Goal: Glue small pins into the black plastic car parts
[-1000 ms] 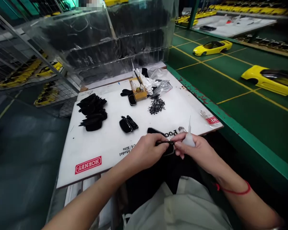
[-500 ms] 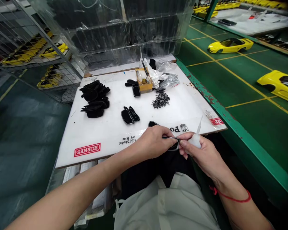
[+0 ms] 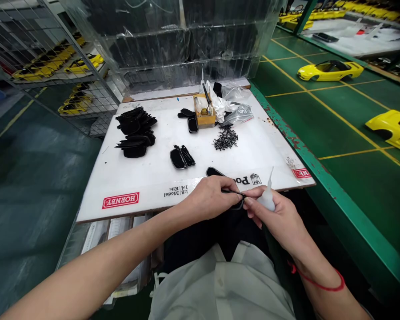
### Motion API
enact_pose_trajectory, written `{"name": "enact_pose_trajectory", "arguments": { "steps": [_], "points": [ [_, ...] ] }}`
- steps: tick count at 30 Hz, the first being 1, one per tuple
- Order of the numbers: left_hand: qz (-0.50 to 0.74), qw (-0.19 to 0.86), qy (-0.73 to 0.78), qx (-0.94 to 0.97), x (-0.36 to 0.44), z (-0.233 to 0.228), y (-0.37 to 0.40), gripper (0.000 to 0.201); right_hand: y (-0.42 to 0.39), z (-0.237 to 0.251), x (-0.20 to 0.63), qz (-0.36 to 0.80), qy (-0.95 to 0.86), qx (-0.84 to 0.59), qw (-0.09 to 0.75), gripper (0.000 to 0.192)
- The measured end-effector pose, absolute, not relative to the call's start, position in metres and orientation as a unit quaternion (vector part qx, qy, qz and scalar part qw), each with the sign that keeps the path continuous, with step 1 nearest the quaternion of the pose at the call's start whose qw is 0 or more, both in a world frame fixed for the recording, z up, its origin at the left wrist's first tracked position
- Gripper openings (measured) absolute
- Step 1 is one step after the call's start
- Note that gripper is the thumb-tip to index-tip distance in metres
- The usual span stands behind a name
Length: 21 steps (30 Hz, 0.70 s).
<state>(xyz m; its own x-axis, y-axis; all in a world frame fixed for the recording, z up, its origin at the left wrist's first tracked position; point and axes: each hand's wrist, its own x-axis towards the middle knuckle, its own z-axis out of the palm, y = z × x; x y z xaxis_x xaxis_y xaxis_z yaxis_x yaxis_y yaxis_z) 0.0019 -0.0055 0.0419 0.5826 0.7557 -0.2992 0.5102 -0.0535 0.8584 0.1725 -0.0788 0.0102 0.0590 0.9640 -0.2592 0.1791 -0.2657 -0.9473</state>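
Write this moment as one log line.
left hand: holding black part | right hand: at part's end, holding dropper bottle | black pins: piled

At five o'clock the left hand point(image 3: 213, 198) covers much of the held black part point(image 3: 238, 205), so its outline is partly hidden; the same hand overlaps one end of another black part point(image 3: 214, 172) on the counter point(image 3: 146, 175); at four o'clock the right hand point(image 3: 282, 215) hides the lower body of the white bottle point(image 3: 268, 198); at two o'clock the small black pieces point(image 3: 226, 138) are too tiny to tell apart; at twelve o'clock the wrapped stack point(image 3: 150, 51) runs off the top edge, its contents unclear; at three o'clock a yellow car body point(image 3: 391, 129) is cut by the right edge; at nine o'clock the floor point(image 3: 30, 178) is blurred.
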Motion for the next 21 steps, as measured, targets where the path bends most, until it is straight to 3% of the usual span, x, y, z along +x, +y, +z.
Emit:
{"name": "enact_pose_trajectory", "arguments": {
  "steps": [6,12,21],
  "points": [
    [0.115,0.509,0.475,0.709,-0.001,0.042,-0.001,0.018,-0.074,0.016,0.173,0.476,-0.484,-0.623,0.388,0.035],
    [0.072,0.490,0.486,0.720,0.000,0.046,0.008,0.017,-0.076,0.027,0.192,0.423,-0.550,-0.607,0.388,0.030],
    [0.031,0.477,0.480,0.735,0.003,0.041,0.016,0.020,-0.091,0.042,0.205,0.255,-0.529,-0.696,0.414,0.039]
  ]
}}
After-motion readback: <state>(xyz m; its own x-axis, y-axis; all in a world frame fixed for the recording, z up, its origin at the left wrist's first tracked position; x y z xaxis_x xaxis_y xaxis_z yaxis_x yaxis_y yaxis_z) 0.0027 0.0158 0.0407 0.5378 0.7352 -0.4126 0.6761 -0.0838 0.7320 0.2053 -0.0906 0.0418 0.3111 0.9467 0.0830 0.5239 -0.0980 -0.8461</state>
